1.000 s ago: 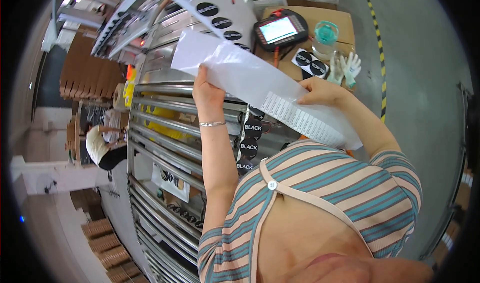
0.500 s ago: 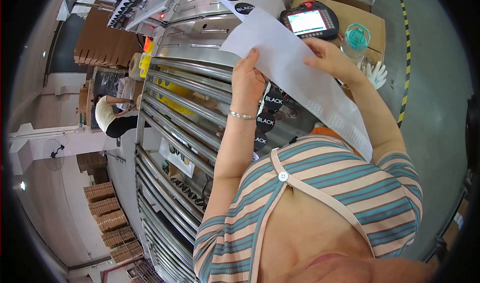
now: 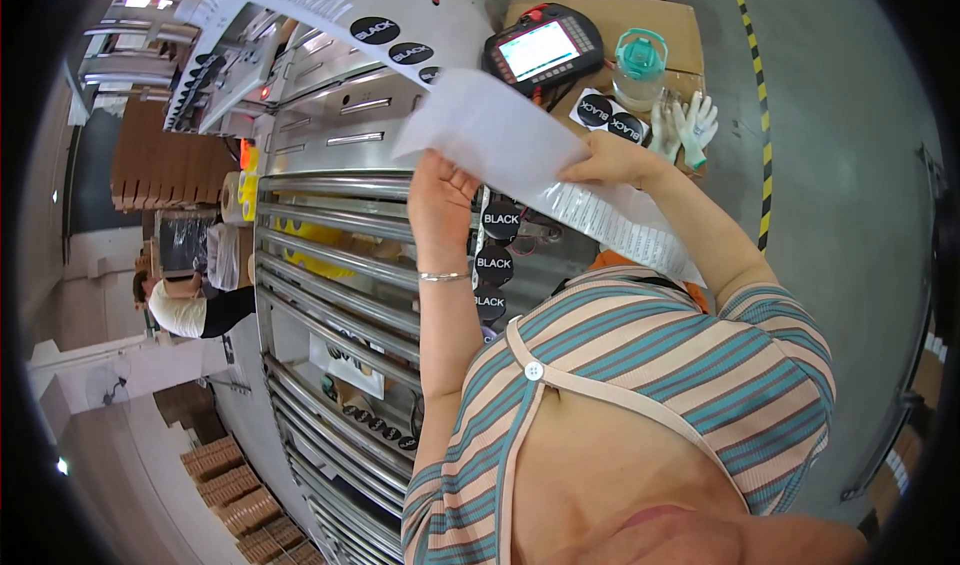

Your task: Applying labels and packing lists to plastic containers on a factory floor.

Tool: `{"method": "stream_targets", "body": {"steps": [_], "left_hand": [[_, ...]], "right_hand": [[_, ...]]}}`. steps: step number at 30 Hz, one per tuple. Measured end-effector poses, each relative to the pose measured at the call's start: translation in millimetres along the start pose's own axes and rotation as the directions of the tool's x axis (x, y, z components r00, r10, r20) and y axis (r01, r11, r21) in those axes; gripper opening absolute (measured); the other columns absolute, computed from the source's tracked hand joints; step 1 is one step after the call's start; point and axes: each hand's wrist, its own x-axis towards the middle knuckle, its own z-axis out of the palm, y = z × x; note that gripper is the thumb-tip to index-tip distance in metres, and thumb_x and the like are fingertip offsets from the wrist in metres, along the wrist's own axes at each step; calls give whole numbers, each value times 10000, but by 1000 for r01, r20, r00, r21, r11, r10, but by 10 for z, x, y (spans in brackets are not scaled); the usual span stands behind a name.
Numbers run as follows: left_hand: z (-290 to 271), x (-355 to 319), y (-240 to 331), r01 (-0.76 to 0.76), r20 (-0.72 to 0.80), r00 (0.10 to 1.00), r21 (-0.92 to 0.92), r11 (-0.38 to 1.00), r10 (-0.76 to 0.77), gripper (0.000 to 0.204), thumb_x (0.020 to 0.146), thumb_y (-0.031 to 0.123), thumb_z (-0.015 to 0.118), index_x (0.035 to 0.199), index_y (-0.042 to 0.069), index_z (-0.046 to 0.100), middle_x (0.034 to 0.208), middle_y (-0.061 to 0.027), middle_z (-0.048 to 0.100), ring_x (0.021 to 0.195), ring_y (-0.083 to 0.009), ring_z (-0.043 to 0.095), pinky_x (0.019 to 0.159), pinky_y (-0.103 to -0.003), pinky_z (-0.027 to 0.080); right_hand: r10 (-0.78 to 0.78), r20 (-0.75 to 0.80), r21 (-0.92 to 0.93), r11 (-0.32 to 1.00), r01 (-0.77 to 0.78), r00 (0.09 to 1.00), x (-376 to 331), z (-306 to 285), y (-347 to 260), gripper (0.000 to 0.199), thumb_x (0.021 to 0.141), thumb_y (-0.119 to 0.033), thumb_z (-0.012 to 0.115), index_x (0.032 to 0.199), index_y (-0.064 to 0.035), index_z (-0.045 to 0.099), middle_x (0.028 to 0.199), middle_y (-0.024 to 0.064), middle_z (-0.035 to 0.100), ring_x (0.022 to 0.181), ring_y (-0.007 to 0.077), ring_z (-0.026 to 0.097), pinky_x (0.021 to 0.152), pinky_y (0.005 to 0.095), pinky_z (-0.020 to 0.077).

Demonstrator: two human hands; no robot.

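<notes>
A long white strip of sheet material (image 3: 490, 125) stretches in front of me, its plain side up. Beyond it, a white length with round black stickers (image 3: 376, 31) runs to the far left over the machine; I cannot tell whether the two are one piece. My left hand (image 3: 443, 205) grips the strip's near left edge, with fingers curled partly behind it. On the right, my right hand (image 3: 612, 160) pinches the strip between thumb and fingers. The strip's tail (image 3: 630, 227), with rows of small print, hangs toward my waist. Below my left wrist's right side hangs a column of round black stickers (image 3: 495, 263).
Metal rollers (image 3: 340, 227) of a conveyor lie at my left. A handheld control panel (image 3: 540, 53), a teal-lidded bottle (image 3: 640, 70), a sticker piece (image 3: 600, 113) and white gloves (image 3: 690, 125) rest on a cardboard box (image 3: 675, 25). Another person (image 3: 180, 307) bends at the far left.
My view has shifted right, so most things appear further left. Both hands hold the strip lower, and its raised part looks shorter. The sticker piece beside the gloves has come into sight.
</notes>
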Motion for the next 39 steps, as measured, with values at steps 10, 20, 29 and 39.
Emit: {"method": "stream_targets", "body": {"steps": [10,20,29,39], "left_hand": [[437,422,-570,212,-68,977,291,933,-201,409,879,230,472,1222,15,413,1120,-141,530,965,-250,558,772,-331,485],[756,636,-1675,497,-113,857,439,748,-503,150,831,112,562,950,22,563,862,-37,604,745,-133,593,666,-264,492],[481,1242,-1977,332,-293,935,525,784,-200,106,747,74,628,836,18,611,680,-3,587,514,-75,485,452,-217,358],[728,2308,-1462,227,-262,960,510,830,-102,208,797,16,552,1005,8,556,912,-100,619,770,-184,622,631,-265,514]], "right_hand": [[194,-405,344,938,-48,893,-411,-821,578,198,800,-137,569,940,-12,630,768,32,615,690,100,572,607,230,453],[280,-441,372,922,-110,853,-339,-947,526,224,759,-125,609,966,-40,611,853,12,606,753,72,557,640,230,456],[250,-327,330,934,-138,912,-805,-1205,1088,460,666,-161,705,1084,-28,567,948,39,613,853,119,550,743,254,436],[492,-284,190,870,-454,823,-1364,-1279,1352,346,685,-184,700,985,-31,622,875,40,634,800,113,570,723,263,438]]}}
